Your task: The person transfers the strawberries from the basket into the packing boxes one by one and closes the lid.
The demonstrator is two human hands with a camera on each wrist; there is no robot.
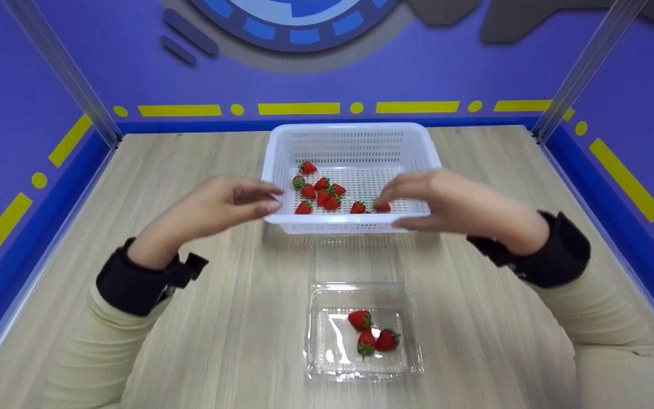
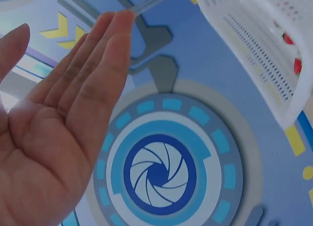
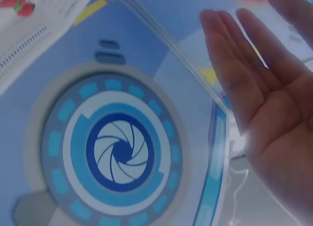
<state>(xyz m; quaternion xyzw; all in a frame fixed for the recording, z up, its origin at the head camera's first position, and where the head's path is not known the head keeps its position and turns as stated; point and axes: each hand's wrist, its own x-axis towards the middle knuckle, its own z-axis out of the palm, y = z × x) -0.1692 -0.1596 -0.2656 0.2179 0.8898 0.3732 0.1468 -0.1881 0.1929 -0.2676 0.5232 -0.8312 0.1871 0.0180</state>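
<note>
A white perforated plastic basket [image 1: 351,224] holds several red strawberries [image 1: 331,202], mostly in its left half. My left hand [image 1: 210,207] is at the basket's left rim, its fingers extended and the thumb apart. On the other side my right hand [image 1: 452,201] hovers over the front right corner, with fingers reaching across the rim near a strawberry [image 1: 382,207]. Both wrist views show bare palms, the left hand [image 2: 63,113] and the right hand [image 3: 274,99], with nothing held. Whether either hand touches the rim, I cannot tell.
In front of the basket, an opened clear plastic clamshell box [image 1: 315,341] stands on the wooden table [image 1: 219,341], with three strawberries [image 1: 367,341] in its near half. Its transparent lid lies toward the basket. Blue patterned panels [image 1: 191,79] enclose the table's back and sides.
</note>
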